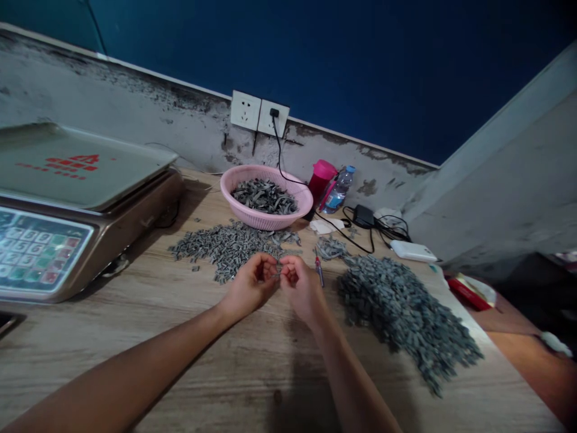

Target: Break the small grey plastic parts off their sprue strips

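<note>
My left hand (251,285) and my right hand (301,287) meet above the wooden table (180,355), fingers curled and pinched together on a small grey part (277,272) between them. Just beyond the hands lies a flat scatter of small grey parts (229,243). A larger heap of grey parts (401,307) spreads to the right of my right hand. A pink basket (265,198) holding more dark parts stands behind the scatter. A small pen-like tool (319,270) lies beside my right hand.
A metal weighing scale (67,204) with a keypad fills the left side. By the wall stand a pink cup (321,177), a water bottle (339,189), a charger with cables (364,215) and a white box (412,251). Wall sockets (259,113) sit above. A red item (469,293) lies at right.
</note>
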The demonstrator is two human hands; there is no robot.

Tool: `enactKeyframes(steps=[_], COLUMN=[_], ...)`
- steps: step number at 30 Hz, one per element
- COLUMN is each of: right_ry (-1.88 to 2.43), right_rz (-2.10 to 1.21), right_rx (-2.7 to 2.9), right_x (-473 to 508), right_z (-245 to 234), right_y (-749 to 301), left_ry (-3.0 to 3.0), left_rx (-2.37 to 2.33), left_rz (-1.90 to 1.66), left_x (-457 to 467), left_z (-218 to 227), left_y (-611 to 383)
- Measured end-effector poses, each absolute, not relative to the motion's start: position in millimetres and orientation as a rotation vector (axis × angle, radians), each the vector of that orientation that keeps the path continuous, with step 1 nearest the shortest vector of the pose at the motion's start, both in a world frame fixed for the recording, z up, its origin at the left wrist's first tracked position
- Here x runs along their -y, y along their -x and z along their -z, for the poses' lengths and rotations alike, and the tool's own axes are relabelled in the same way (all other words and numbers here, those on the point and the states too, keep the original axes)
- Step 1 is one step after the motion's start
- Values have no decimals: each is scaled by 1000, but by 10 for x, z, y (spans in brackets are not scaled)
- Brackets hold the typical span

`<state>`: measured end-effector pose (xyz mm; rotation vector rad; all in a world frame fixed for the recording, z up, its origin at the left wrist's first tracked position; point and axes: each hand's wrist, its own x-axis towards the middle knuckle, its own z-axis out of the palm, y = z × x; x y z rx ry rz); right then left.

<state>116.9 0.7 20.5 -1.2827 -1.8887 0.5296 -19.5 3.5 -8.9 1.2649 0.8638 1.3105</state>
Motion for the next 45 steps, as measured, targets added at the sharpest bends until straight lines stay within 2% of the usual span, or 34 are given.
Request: enactKeyframes(steps=[4, 10, 18, 25, 31, 41, 45], right_ry=[1298, 1280, 1275, 1349, 1216, 1220, 1152], right_rz=[-555, -660, -807, -481, -818, -984, -1161], right_rx=[1808, 1767, 1703, 1725, 1565, 1508, 1431], right_x=[2, 13, 12, 77, 46, 34, 31], right_z=[-204, -213, -162, -118, -121, -164, -208], right_y=[-1147, -1133, -1119, -965, -1020, -1092, -1123], left_ry=[-1335, -1808, -2112, -1961, -1724, -1449, -1277], left_rx=[-891, -1085, -1111, -1109, -1094, -862, -725], left_rz=[-1307, -1238, -1362, -1391, -1355, -1343, -1316], left_x=[0, 50, 92, 101, 63, 23, 28], left_z=[48, 28, 49, 60, 61, 67, 49], left_y=[217, 261, 229, 213, 232, 226, 202])
